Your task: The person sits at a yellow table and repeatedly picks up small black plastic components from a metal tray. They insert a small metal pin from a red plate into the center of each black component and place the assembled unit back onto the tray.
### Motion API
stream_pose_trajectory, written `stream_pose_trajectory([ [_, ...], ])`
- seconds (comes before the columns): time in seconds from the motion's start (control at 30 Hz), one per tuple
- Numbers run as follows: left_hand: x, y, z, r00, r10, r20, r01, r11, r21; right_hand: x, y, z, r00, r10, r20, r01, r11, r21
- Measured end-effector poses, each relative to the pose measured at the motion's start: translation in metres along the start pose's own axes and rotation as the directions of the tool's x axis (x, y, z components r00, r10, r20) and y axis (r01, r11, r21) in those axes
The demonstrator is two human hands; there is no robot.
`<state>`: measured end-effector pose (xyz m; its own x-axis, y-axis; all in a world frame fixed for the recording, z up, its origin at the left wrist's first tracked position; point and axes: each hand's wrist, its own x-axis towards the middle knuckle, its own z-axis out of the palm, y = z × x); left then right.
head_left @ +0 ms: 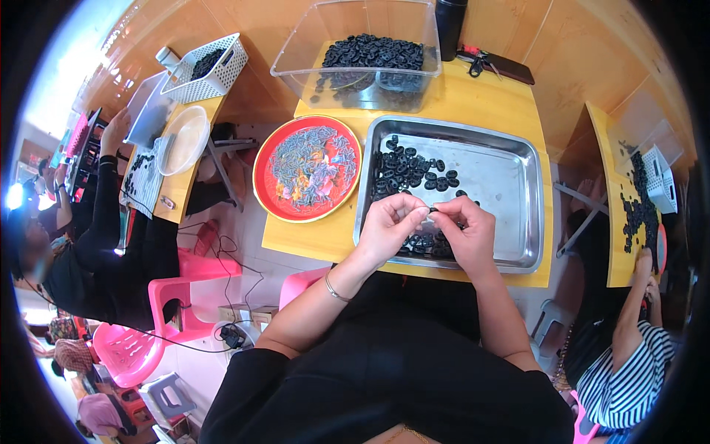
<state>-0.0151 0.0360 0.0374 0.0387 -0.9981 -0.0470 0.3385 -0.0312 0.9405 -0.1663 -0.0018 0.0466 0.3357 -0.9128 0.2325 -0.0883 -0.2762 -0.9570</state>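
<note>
Over the near part of a metal tray [525, 255], my left hand [393, 224] and my right hand [471, 231] meet with their fingertips pinched around a small black ring-like part [433, 210]. Most of that part is hidden by the fingers. Many similar small black parts [399, 169] lie in the tray's left half, some of them under my hands. To the left of the tray stands a round red plate [264, 194] with a flower pattern, strewn with small grey metal pieces [303, 152] that look like pins or springs.
Behind the tray, a clear plastic bin [296, 72] holds a heap of black parts. A dark cylinder [450, 29], small tools [477, 63] and a dark flat case [510, 68] are at the back. People work at tables on both sides. A pink chair [194, 274] and cables are at left.
</note>
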Motion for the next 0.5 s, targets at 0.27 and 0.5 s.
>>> stream_pose_trajectory([
  [0.27,-0.010,-0.001,0.010,0.993,0.119,-0.002,-0.118,0.992,0.052,-0.006,-0.005,-0.010,0.994,0.091,0.067,-0.104,0.968,0.228],
  [0.5,-0.011,0.005,0.012,0.989,0.147,0.031,-0.148,0.989,0.029,-0.009,-0.011,-0.012,0.985,0.149,0.082,-0.170,0.903,0.394],
])
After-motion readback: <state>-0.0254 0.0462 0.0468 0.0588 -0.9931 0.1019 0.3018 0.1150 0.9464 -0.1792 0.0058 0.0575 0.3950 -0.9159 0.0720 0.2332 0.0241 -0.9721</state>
